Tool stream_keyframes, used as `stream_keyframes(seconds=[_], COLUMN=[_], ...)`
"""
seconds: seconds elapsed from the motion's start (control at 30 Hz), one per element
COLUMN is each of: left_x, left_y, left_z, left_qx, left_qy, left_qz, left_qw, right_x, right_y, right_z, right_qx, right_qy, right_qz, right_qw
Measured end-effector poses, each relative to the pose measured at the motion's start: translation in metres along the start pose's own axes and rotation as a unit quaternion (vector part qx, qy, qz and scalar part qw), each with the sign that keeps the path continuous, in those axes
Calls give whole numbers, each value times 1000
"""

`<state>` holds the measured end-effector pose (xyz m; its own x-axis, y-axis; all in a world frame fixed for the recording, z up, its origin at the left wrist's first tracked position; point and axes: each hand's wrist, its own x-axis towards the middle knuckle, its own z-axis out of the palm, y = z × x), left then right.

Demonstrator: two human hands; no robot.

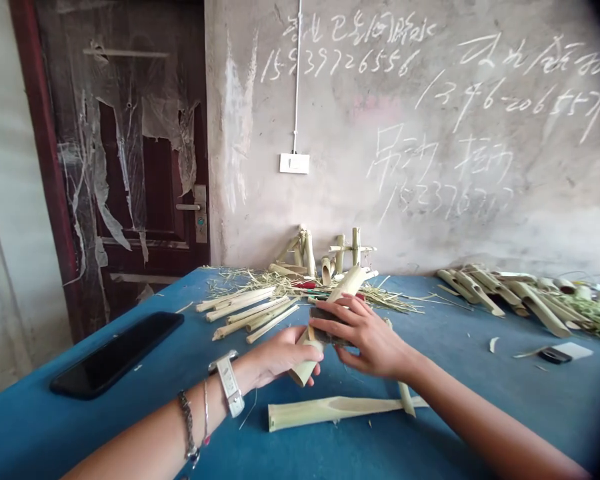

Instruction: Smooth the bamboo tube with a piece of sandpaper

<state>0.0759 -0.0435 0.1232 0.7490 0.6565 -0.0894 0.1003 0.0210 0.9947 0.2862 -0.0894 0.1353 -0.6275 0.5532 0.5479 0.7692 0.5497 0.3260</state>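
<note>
My left hand (293, 357) wraps round the near, open end of a pale bamboo tube (349, 281), which slants away from me above the table. Over the tube's middle my right hand (367, 333) presses a dark sheet that looks like sandpaper (325, 321), its fingers bent across it. The sheet's tan edge shows beside my left thumb. Below both hands lies a carved bamboo piece (310, 412), a hollow end at the left and a narrow tongue at the right. A short stick (407, 399) crosses that tongue, partly behind my right forearm.
Several peeled sticks (253, 310) lie left of the tube, with shavings (395, 301) behind. Small bamboo constructions (355, 247) stand by the wall. Cut bamboo lengths (530, 300) are heaped at the right, near a utility blade (563, 353). A black phone (120, 353) rests at the left.
</note>
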Motion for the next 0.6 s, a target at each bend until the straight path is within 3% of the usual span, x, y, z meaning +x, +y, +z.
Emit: stream_keyframes(seconds=[0.13, 0.23, 0.3, 0.37, 0.43, 0.47, 0.6], left_x=[-1, -2, -2, -3, -5, -7, -14], left_y=[0, 2, 4, 6, 9, 10, 14], left_z=[1, 2, 3, 3, 3, 4, 10], left_qx=[1, 10, 25, 52, 81, 93, 129], left_qy=[-28, -32, -17, 4, 15, 16, 2], left_qz=[5, 12, 24, 37, 48, 52, 62], left_qw=[1000, 999, 999, 998, 995, 994, 990], right_x=[-11, -12, -4, 4, 8, 6, -10], right_y=[31, 26, 4, -15, -15, -7, 39], right_z=[4, 7, 10, 13, 14, 13, 8], right_qx=[-133, -169, -145, -120, -116, -127, -177], right_qy=[44, 94, 101, 84, 75, 83, 123], right_qz=[119, 174, 123, 13, -59, -53, 153], right_qw=[983, 966, 976, 989, 989, 987, 964])
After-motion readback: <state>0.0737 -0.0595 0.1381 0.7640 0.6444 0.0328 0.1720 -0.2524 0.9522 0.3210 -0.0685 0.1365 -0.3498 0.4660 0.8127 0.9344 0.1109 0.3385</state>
